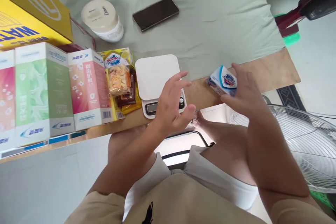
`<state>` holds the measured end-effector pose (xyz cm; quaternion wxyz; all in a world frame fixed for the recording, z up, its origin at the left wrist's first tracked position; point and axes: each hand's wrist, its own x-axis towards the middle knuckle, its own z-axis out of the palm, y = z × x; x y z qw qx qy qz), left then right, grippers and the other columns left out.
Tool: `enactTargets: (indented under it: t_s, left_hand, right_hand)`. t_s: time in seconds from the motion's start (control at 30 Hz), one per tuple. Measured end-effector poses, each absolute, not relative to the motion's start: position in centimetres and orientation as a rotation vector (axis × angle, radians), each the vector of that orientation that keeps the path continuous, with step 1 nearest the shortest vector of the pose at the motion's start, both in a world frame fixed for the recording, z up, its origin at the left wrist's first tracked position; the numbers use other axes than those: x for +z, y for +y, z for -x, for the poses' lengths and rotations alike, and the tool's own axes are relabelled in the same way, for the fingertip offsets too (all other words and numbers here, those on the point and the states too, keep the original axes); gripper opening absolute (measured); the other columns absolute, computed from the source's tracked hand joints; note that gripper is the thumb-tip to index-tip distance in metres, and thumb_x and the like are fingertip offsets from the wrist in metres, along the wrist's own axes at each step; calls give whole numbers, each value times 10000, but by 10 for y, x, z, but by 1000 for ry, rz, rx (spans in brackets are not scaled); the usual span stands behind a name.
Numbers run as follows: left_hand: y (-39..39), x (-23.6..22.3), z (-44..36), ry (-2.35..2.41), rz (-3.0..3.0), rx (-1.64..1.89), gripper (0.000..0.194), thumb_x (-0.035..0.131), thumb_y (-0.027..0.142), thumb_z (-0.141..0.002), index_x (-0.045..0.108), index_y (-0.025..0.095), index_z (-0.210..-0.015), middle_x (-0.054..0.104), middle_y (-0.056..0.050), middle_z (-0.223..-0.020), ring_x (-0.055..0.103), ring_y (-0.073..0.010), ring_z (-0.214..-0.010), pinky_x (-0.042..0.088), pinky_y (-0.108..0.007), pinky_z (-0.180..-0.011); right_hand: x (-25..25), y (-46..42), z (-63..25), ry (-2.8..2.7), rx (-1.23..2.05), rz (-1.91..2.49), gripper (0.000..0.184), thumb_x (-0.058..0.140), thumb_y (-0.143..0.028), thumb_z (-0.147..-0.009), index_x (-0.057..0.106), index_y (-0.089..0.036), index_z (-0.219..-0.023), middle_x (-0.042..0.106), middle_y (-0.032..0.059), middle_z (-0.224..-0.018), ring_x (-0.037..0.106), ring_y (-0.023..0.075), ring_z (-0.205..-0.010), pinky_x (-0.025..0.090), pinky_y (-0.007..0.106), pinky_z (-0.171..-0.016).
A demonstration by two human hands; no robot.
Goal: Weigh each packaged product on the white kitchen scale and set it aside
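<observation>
My left hand (175,102) hovers over the lower right part of a white kitchen scale (157,77), fingers apart and holding nothing. It hides part of the scale's dark display (151,107). My right hand (243,92) has its thumb and fingers around a white and blue boxed bar of soap (223,79) at the table's front edge, right of the scale. Left of the scale lies a yellow soap pack (113,54), with a bag of snack pieces (119,80) and a brown packet (128,98) on it.
Toothpaste-style cartons (31,94) stand at the left, before a large yellow box (31,14). Behind are a white Dove tub (103,21) and a black phone (156,13). A green cloth (217,31) covers the table. A fan (301,143) stands at the right.
</observation>
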<state>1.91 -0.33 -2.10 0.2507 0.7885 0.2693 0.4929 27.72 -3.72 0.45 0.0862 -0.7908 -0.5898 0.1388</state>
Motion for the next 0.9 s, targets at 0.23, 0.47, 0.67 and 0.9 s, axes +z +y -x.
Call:
enactTargets:
  t_s: [0.23, 0.47, 0.67, 0.9]
  left_hand:
    - [-3, -24, -23, 746, -2148, 1295, 463, 423, 578, -1060, 516, 232, -1353, 649, -176, -1376, 607, -350, -1387, 542, -538, -1078]
    - [-2, -29, -24, 798, -2134, 1284, 493, 418, 633, -1031, 526, 266, -1341, 656, -167, -1380, 612, -372, -1367, 529, -615, -1086]
    - [-1, -31, -24, 824, -2055, 1257, 536, 417, 754, -974, 547, 367, -1321, 690, -108, -1339, 613, -361, -1372, 528, -638, -1110]
    - [-9, -24, -9, 846, -2096, 1418, 458, 434, 662, -992, 527, 319, -1281, 656, -110, -1310, 620, -353, -1335, 498, -620, -1120]
  right_hand:
    - [-2, -40, -308, -2037, 492, 1997, 802, 561, -151, -653, 585, -263, -1447, 590, 129, -1436, 581, 383, -1350, 507, 649, -1142]
    - [-6, -43, -311, -2145, 486, 1941, 816, 546, -133, -632, 586, -306, -1428, 624, 101, -1392, 616, 366, -1273, 537, 647, -1071]
    - [1, -54, -311, -2165, 439, 2033, 887, 595, -169, -658, 509, -362, -1519, 512, 134, -1579, 486, 470, -1465, 378, 785, -1149]
    - [24, -52, -232, -2050, 20, 1425, 730, 683, -407, -831, 466, -284, -1517, 438, 184, -1594, 407, 458, -1538, 356, 721, -1232]
